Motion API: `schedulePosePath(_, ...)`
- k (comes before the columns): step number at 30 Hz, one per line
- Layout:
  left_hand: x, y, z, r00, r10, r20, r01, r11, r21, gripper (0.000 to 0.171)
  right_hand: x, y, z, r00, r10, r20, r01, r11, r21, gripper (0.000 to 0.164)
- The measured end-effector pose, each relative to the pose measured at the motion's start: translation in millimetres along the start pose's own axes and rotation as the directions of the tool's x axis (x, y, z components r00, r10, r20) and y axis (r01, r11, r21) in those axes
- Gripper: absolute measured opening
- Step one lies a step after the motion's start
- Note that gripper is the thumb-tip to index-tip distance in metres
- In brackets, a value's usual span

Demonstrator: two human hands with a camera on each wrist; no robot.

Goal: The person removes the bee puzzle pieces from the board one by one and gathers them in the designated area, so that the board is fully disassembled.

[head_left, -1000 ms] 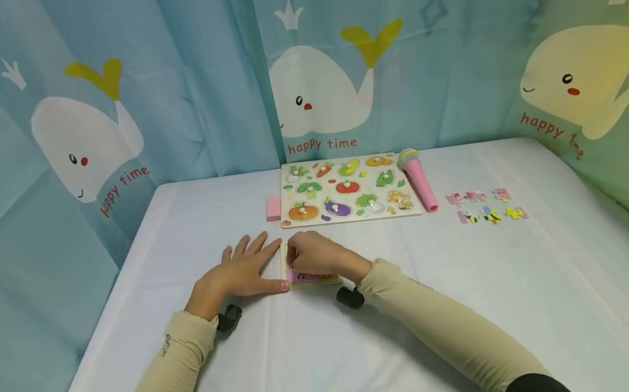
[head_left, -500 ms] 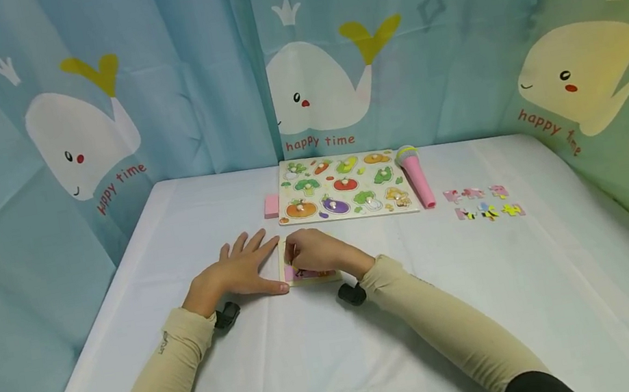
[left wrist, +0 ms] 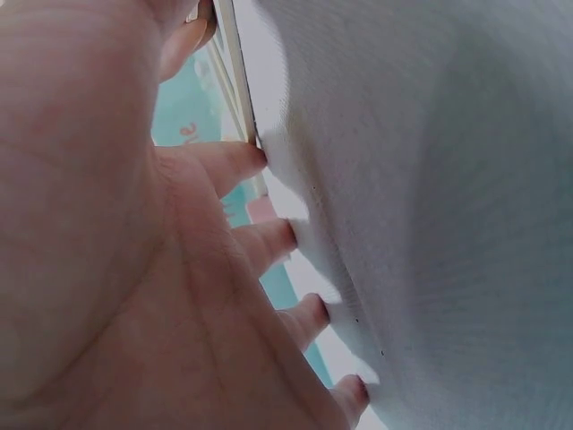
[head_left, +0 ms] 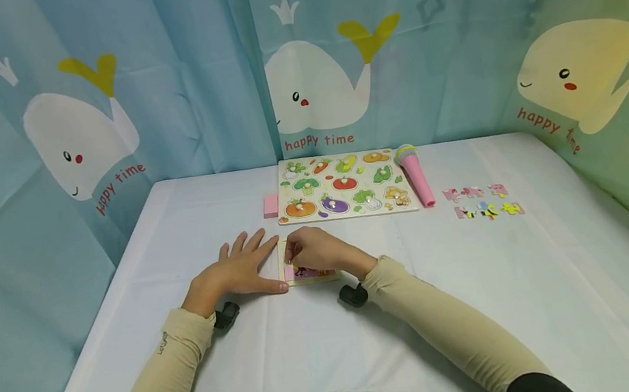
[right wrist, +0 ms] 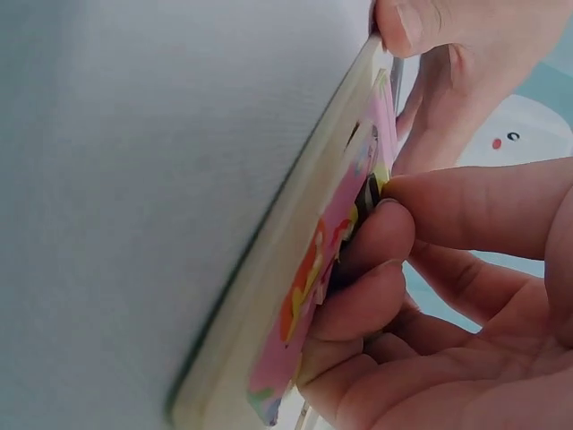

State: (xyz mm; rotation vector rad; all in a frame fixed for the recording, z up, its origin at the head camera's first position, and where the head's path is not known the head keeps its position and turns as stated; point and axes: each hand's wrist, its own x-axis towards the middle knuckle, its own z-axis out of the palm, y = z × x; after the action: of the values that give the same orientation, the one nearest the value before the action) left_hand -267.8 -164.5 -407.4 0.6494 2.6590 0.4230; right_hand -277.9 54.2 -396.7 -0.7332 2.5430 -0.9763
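A small wooden puzzle tray (head_left: 321, 279) with a pink picture lies flat on the table between both hands. My left hand (head_left: 240, 272) is spread flat at its left side, thumb and index fingertip touching the pale rim. Over the tray, my right hand (head_left: 319, 251) pinches a small puzzle piece (right wrist: 386, 174) between thumb and fingers; a bit of yellow shows at the fingertips. In the right wrist view, pink and orange puzzle pieces (right wrist: 309, 269) sit in the wooden frame (right wrist: 246, 354). The right hand covers much of the tray.
Several loose puzzle pieces (head_left: 488, 211) lie in two rows at the right. Behind the tray are a vegetable peg board (head_left: 314, 196), a pink block (head_left: 270, 205) and a pink toy microphone (head_left: 418, 179). A whale-print curtain (head_left: 197, 91) surrounds the table.
My right fingers have shifted slightly over the tray, and a yellow bit of the puzzle piece now shows under them. The left hand stays in place.
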Motion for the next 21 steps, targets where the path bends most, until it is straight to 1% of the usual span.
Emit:
schedulePosePath(8,1.1,-0.5,0.2,1.0,-0.002,0.003,0.002,1.0,0.006,0.112,-0.3,0.6,-2.0,1.0,0.004,-0.001,-0.004,0.999,0.036,0.009)
schedulePosePath(14,-0.4,0.6,-1.6,1.0,0.001,0.003,-0.001,1.0,0.009,0.111,-0.4,4.7,-3.6,1.0,-0.008,0.007,0.007,0.995,0.103,0.006)
schedulePosePath(17,-0.5,0.8,-1.7,1.0,0.001,0.006,-0.001,1.0,0.012,0.111,-1.5,5.6,-5.2,1.0,-0.025,0.016,0.022,0.99,0.138,0.007)
schedulePosePath(21,-0.3,1.5,-1.7,1.0,0.0,0.009,0.0,1.0,0.014,0.112,-4.1,5.7,-8.5,0.999,-0.026,0.029,0.02,0.983,0.183,0.007)
